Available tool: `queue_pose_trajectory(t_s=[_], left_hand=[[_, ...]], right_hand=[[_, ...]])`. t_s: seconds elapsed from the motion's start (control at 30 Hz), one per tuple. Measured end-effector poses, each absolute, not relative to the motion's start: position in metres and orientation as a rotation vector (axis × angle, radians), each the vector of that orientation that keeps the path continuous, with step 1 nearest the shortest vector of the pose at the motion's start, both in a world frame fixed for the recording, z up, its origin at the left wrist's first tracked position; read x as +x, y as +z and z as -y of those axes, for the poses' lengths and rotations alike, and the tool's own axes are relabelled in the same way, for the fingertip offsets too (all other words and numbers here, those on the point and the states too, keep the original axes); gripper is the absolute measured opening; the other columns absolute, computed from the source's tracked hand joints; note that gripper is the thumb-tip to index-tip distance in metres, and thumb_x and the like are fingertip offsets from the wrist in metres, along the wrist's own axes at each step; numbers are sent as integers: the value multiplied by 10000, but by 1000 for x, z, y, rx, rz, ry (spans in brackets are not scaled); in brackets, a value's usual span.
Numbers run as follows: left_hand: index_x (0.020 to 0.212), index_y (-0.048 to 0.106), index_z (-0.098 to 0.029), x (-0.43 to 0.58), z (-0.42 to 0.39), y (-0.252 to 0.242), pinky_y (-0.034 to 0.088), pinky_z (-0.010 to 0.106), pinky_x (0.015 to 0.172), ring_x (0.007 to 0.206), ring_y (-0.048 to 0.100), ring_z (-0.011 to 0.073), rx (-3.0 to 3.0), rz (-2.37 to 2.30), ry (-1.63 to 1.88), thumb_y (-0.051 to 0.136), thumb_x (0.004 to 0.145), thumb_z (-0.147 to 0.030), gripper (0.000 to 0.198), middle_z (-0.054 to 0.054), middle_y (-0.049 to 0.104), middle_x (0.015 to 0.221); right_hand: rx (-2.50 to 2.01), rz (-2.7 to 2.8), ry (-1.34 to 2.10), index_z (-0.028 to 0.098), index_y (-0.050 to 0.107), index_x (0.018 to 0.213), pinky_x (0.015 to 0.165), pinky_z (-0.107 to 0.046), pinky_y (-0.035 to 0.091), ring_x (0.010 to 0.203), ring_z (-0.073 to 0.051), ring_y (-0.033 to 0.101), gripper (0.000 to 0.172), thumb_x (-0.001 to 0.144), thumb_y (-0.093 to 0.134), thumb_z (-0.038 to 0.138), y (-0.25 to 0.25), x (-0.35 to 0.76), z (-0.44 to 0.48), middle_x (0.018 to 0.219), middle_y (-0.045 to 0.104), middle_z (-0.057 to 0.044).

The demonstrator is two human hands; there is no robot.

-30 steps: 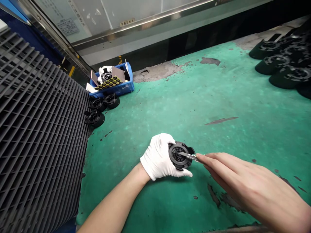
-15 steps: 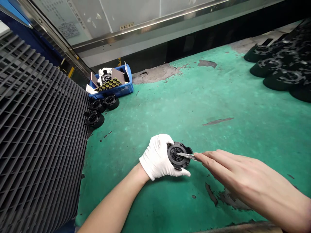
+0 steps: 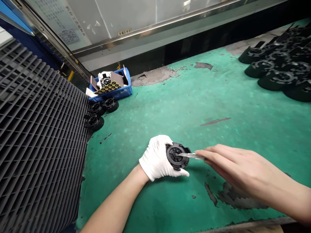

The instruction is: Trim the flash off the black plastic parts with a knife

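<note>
My left hand (image 3: 156, 157), in a white glove, grips a round black plastic part (image 3: 177, 156) just above the green table mat (image 3: 184, 106), its ribbed face turned to the right. My bare right hand (image 3: 233, 168) pinches metal tweezers (image 3: 191, 156), whose tip touches the centre of that part's face.
A blue bin (image 3: 114, 86) with yellow-dotted label sheets stands at the back left, three similar black parts (image 3: 99, 111) beside it. A stack of dark slatted grilles (image 3: 36, 139) fills the left. Several black round parts (image 3: 279, 68) lie at the far right. A metal rail (image 3: 155, 29) bounds the back.
Both hands stay on the part and tweezers; the right hand has drawn slightly back, showing more of the tweezers. The view has shifted a little to the right.
</note>
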State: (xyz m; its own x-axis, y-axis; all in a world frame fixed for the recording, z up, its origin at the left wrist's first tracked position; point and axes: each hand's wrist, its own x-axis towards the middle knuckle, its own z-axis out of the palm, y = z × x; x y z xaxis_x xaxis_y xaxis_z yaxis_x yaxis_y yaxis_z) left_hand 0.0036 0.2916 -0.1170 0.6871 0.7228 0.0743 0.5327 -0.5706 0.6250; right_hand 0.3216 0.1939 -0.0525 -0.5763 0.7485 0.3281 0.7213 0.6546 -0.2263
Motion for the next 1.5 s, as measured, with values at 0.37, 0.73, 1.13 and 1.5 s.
queue_pose_trajectory(t_s=[0.37,0.73,1.13,1.5], left_hand=[[987,779,-291,4,-291,-118,760,527,1015,1047,844,367,2258,-1008,493,1112,530,-1095,983,79,784,1046],[858,688,-301,7,-290,-116,723,470,914,914,803,314,2223,-1005,506,1150,589,-967,855,31,722,928],[1021,720,-298,5,-290,-120,760,494,956,998,866,344,2150,-1007,582,1157,585,-898,861,57,801,1062],[917,776,-279,11,-289,-102,769,502,968,959,886,349,2289,-907,524,1090,813,-823,637,92,842,998]], right_hand=[[-1439,2145,246,263,725,1445,773,-272,695,902,-203,927,154,1329,627,289,-72,273,-150,1170,915,-51],[-1440,2176,44,283,625,1241,655,-277,586,731,-143,795,169,1362,509,260,-74,267,-157,1088,821,-18],[-1435,2101,162,275,751,1413,683,-333,625,762,-201,846,192,1350,611,389,-75,283,-160,1030,829,-36],[-1164,2389,-22,152,693,1721,603,-343,494,679,-173,692,464,1279,554,159,-82,267,-188,984,744,-20]])
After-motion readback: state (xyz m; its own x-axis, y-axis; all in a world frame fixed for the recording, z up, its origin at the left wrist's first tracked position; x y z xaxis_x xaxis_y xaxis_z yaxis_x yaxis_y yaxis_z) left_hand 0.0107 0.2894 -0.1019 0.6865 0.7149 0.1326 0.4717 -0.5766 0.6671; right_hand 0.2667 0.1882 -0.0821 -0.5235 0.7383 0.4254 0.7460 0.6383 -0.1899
